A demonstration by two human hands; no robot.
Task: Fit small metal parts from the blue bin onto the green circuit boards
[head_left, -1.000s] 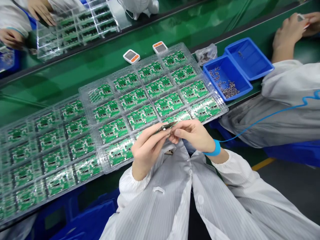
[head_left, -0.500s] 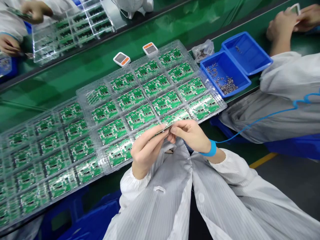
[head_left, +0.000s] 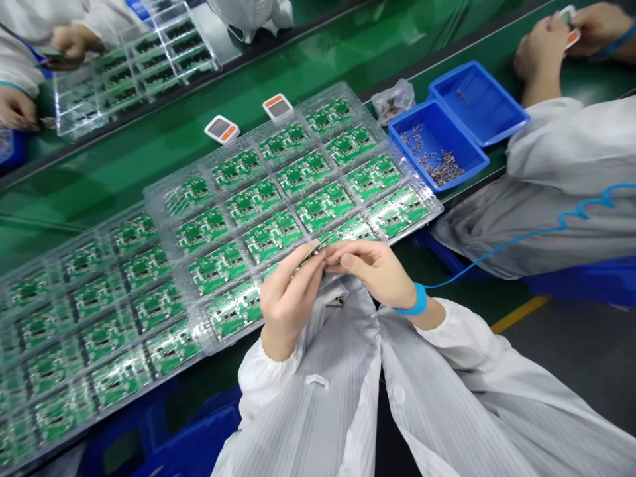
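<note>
My left hand (head_left: 291, 301) is closed on a small circuit board (head_left: 312, 251), which is tilted so that mostly its edge shows. At the board's right end, the fingers of my right hand (head_left: 382, 275) are pinched together, touching or almost touching it. What those fingertips hold, if anything, is hidden. A blue wrist strap (head_left: 413, 300) with a coiled cord is on my right wrist. Just beyond my hands lies a clear plastic tray (head_left: 199, 311) with rows of green circuit boards (head_left: 272, 236).
Another board tray (head_left: 124, 233) adjoins on the left. Blue bins (head_left: 463, 173) with small metal parts (head_left: 447, 169) and a plastic bag (head_left: 394, 101) stand to the right. Two white-orange display devices (head_left: 222, 129) sit behind the tray. Co-workers' hands (head_left: 541, 56) are at the right and upper left.
The board in my left hand has tilted, and my right fingers have shifted left along it. The two display devices have moved left relative to the tray. The view has shifted slightly.
</note>
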